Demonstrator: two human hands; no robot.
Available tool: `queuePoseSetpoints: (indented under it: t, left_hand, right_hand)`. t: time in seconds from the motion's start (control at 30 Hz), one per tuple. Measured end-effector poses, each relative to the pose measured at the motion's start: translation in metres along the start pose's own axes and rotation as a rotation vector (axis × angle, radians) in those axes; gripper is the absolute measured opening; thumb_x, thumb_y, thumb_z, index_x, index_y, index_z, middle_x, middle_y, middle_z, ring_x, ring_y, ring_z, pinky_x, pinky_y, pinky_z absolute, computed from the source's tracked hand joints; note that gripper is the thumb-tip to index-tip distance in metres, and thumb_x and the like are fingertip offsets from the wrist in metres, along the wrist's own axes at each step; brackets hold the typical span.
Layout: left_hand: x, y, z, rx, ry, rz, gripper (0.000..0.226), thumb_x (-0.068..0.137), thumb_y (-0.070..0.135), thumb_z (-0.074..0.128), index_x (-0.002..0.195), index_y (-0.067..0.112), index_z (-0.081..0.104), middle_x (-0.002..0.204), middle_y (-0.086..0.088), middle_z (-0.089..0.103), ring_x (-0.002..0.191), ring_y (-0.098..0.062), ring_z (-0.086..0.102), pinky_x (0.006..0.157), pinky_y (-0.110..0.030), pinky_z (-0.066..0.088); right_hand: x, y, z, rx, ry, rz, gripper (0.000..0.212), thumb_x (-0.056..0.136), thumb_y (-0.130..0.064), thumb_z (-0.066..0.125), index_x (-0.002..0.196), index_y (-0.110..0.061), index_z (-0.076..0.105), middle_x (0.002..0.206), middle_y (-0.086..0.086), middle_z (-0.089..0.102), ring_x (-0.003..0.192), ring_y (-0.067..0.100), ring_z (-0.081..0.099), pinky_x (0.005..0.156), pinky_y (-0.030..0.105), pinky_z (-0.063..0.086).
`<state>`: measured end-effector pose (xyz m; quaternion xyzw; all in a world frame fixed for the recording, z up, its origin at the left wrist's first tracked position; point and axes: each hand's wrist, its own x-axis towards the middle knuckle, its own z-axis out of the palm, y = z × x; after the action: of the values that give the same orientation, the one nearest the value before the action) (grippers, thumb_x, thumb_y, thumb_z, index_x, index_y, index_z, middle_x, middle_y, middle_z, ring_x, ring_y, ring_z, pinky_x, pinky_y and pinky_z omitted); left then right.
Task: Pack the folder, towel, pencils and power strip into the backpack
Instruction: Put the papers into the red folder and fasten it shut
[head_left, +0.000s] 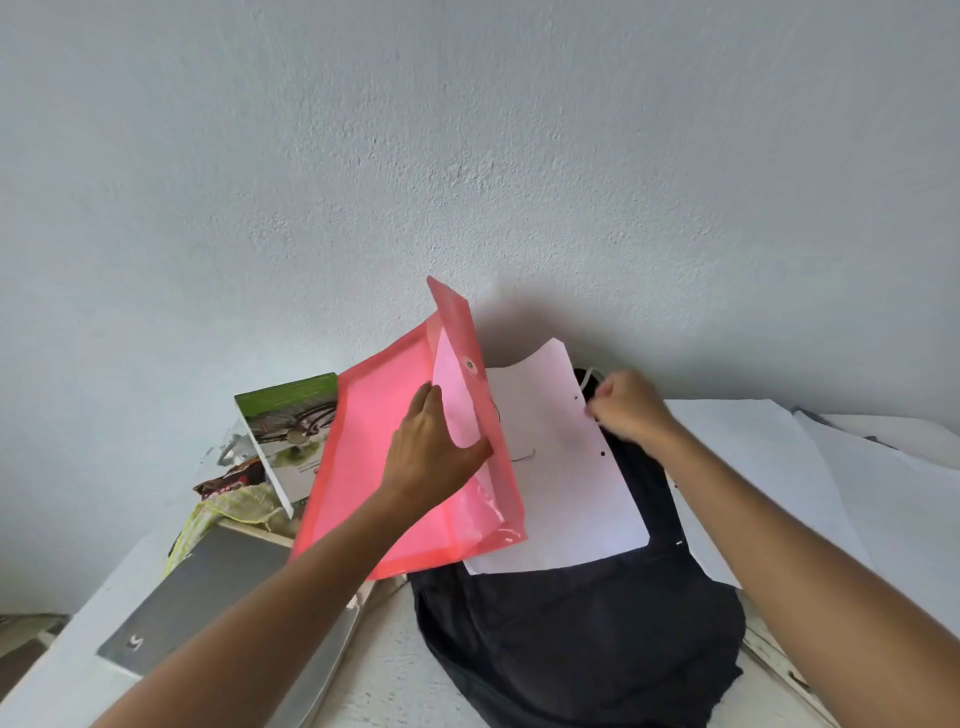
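While the left hand (434, 457) grips the pink folder (400, 462) at its open mouth, fingers spread on the outer face and thumb tucked under the flap, the right hand (631, 410) is curled round the far edge of a white punched sheet (561, 488), pinching it near the holes. The two hands sit apart, the folder left of centre and the sheet just right of it, the sheet's near-left part lying behind the folder's translucent edge. Tilted up off the worktop (395, 670), the folder runs with its long axis from lower left of the frame to upper centre, its flap standing open toward the sheet. Beneath both lies the black backpack (576, 639), flat at lower centre, with the sheet resting across its upper part.

Judging from this, the step in hand is getting the sheet into the folder before the folder goes into the backpack. The coming move turns on the mouth facing right, toward the right hand, which is the nearer one to slide the sheet leftward along the folder's short axis. Whether the backpack is unzipped cannot be told. Towel, pencils and power strip are not clearly identifiable; a book (291, 426) and a grey notebook (208, 597) lie at left.
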<state>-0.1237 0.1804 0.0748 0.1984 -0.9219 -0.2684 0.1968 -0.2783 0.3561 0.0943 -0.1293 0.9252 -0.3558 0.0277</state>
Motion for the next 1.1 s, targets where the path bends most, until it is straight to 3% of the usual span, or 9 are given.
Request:
queuePoseSetpoints:
  t: [0.07,0.17,0.47,0.63,0.73,0.8,0.87,0.97,1.1]
  left_hand:
    - [0.001,0.002,0.005,-0.004,0.026,-0.008,0.074,0.084,0.048,0.064,0.136,0.001,0.042,0.147,-0.009,0.041,0.134,-0.027,0.04,0.105,-0.036,0.035]
    - [0.004,0.004,0.012,-0.008,-0.005,-0.032,0.087,0.083,0.058,0.06,0.145,0.002,0.034,0.154,-0.009,0.031,0.141,-0.024,0.032,0.111,-0.033,0.029]
    - [-0.003,0.013,0.029,0.043,-0.069,0.003,0.094,0.071,0.062,0.071,0.133,0.0,0.038,0.146,-0.009,0.035,0.125,-0.028,0.046,0.093,-0.037,0.042]
    - [0.0,0.013,0.041,0.151,-0.116,-0.004,0.1,0.064,0.071,0.069,0.13,0.004,0.036,0.141,-0.008,0.035,0.118,-0.028,0.049,0.088,-0.043,0.05]
    - [0.005,0.003,0.055,0.15,-0.14,-0.025,0.103,0.063,0.071,0.069,0.137,0.009,0.035,0.14,-0.006,0.039,0.124,-0.028,0.047,0.096,-0.047,0.047]
    - [0.005,-0.009,0.061,0.131,-0.231,-0.087,0.096,0.066,0.067,0.07,0.139,0.014,0.04,0.14,-0.005,0.045,0.128,-0.027,0.045,0.106,-0.029,0.037]
    - [0.005,-0.019,0.064,0.226,-0.309,-0.059,0.079,0.077,0.047,0.068,0.141,0.01,0.04,0.143,-0.012,0.045,0.129,-0.027,0.045,0.095,-0.01,0.036]
    - [0.004,-0.009,0.057,0.225,-0.191,0.072,0.065,0.077,0.045,0.051,0.135,0.017,0.043,0.139,-0.006,0.04,0.126,-0.028,0.043,0.087,-0.04,0.048]
    - [-0.003,-0.008,0.055,0.214,-0.089,0.09,0.101,0.052,0.077,0.041,0.136,0.021,0.034,0.132,0.003,0.038,0.114,-0.02,0.051,0.084,-0.047,0.048]
  right_hand:
    - [-0.002,0.026,0.016,-0.093,-0.19,0.083,0.021,0.077,-0.02,0.073,0.068,-0.016,0.054,0.065,0.0,0.057,0.061,0.016,0.056,0.052,0.023,0.039]
    - [-0.004,0.039,0.028,-0.002,-0.167,0.04,0.016,0.075,-0.02,0.077,0.082,-0.01,0.066,0.076,0.001,0.065,0.071,0.019,0.062,0.057,0.024,0.045]
    - [0.0,-0.004,-0.037,0.299,0.406,-0.24,0.01,0.081,-0.002,0.056,0.077,0.007,0.055,0.071,0.014,0.058,0.06,0.024,0.045,0.052,0.029,0.029]
    - [-0.014,-0.035,-0.074,0.689,0.536,-0.336,0.021,0.08,-0.003,0.056,0.062,-0.009,0.046,0.059,0.0,0.039,0.057,0.013,0.031,0.051,0.025,0.025]
    - [-0.019,-0.04,-0.073,0.679,0.339,-0.27,0.008,0.08,-0.002,0.059,0.073,0.003,0.059,0.067,0.006,0.053,0.061,0.014,0.045,0.055,0.026,0.035]
    - [-0.019,-0.034,-0.067,0.553,0.092,-0.222,0.008,0.081,0.0,0.062,0.084,-0.002,0.068,0.08,0.007,0.068,0.066,0.017,0.061,0.063,0.029,0.047]
    - [-0.017,-0.023,-0.063,0.413,-0.057,-0.192,0.013,0.083,0.0,0.063,0.09,-0.006,0.072,0.089,0.009,0.073,0.073,0.021,0.069,0.072,0.032,0.054]
    - [-0.007,-0.01,-0.072,0.106,-0.151,-0.198,0.012,0.083,-0.004,0.063,0.092,-0.005,0.071,0.092,0.01,0.073,0.083,0.027,0.07,0.074,0.036,0.054]
    - [-0.003,-0.009,-0.098,-0.138,-0.237,-0.161,0.012,0.08,-0.004,0.067,0.091,-0.005,0.071,0.089,0.013,0.073,0.075,0.025,0.067,0.07,0.032,0.049]
